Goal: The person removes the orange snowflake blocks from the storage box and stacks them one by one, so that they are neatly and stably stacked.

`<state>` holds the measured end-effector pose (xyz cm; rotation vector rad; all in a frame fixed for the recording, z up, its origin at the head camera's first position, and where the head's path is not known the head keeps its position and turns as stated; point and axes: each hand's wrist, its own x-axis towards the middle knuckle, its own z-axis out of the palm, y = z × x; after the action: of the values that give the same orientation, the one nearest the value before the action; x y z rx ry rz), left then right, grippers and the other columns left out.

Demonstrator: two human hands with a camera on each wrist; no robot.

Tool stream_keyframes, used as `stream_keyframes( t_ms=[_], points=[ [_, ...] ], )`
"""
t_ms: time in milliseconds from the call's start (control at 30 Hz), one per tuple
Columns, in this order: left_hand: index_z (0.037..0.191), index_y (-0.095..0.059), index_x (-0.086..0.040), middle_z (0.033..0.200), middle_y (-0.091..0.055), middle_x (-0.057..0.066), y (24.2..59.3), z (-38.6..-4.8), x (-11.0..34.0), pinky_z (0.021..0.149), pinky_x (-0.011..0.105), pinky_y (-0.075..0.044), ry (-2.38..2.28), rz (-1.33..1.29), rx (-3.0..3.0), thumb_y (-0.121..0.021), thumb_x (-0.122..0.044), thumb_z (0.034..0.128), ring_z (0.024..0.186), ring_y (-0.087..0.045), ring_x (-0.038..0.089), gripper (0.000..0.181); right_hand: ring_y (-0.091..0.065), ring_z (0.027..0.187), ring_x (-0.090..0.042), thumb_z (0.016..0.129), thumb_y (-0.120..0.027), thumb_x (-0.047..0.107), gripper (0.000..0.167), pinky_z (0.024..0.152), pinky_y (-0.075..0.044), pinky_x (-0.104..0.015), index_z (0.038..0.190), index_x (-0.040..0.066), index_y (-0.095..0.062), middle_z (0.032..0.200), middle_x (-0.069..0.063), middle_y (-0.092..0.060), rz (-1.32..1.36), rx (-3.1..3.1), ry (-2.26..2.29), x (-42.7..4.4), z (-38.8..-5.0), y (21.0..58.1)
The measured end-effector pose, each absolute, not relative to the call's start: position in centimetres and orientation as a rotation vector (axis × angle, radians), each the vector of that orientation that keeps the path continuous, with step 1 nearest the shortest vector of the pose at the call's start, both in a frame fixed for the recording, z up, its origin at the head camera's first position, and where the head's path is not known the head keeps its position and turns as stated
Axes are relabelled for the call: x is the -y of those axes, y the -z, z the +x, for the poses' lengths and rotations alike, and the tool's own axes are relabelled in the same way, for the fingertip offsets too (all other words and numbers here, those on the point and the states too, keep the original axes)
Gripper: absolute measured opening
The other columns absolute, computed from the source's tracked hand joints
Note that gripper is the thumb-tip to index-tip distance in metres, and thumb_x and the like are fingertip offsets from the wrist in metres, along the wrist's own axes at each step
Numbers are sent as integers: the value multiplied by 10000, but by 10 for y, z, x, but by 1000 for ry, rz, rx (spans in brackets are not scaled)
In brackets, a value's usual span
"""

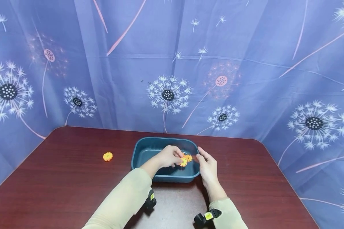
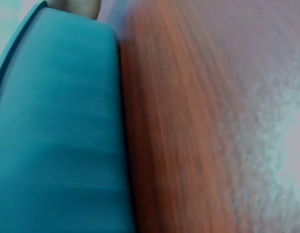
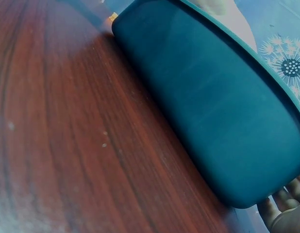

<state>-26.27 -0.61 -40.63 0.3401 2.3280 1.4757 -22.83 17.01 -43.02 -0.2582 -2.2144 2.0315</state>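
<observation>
A dark teal plastic bin (image 1: 149, 138) stands on the table, with several yellow-orange notched discs at the right end inside it. My left hand (image 1: 169, 156) reaches over the near rim into the bin. Its thumb and fingertips pinch one notched disc (image 1: 183, 162), beside another disc (image 1: 188, 157). At the bin's right end, my right hand (image 1: 208, 167) grips the wall, thumb at the rim and fingers along the outside. The right wrist view shows the bin's side (image 3: 208, 97) and the curled right fingers (image 3: 286, 199) at its end. Palms are hidden.
Another yellow-orange disc (image 1: 107, 156) lies on the dark red-brown wooden table (image 1: 74, 187), left of the bin. A blue curtain (image 1: 126, 79) with dandelion prints hangs behind the table and along both sides.
</observation>
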Motion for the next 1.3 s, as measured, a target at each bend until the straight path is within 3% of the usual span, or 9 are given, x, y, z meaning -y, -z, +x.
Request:
stream_keyframes(
  t_ms=[400,667,1300],
  points=[
    [1007,-642,-42,851,-642,81,400,-257,25,620,322,-561,-1551,310,-2306,-643,-92,878,726,-659,207,139,-612,1092,-357,957,-492,114,404,1063,-378,-472,1360,92,-513,1322,-185,-556,-252,2209,-2024,-171,-228,430],
    [1028,-636,-39,870,-641,86,397,-253,34,642,329,-573,-1577,285,-2294,-625,-97,892,768,-667,237,149,-607,1108,-339,963,-488,122,411,1076,-361,-484,1372,85,-496,1411,-139,-485,-250,2229,-2011,-171,-228,431],
    [1063,-656,-51,925,-643,99,390,-246,56,663,323,-576,-1647,252,-2338,-620,-52,875,808,-648,240,192,-610,1105,-343,963,-491,120,411,1078,-358,-486,1372,78,-494,1393,-159,-498,-230,2224,-2017,-170,-224,431]
  ],
)
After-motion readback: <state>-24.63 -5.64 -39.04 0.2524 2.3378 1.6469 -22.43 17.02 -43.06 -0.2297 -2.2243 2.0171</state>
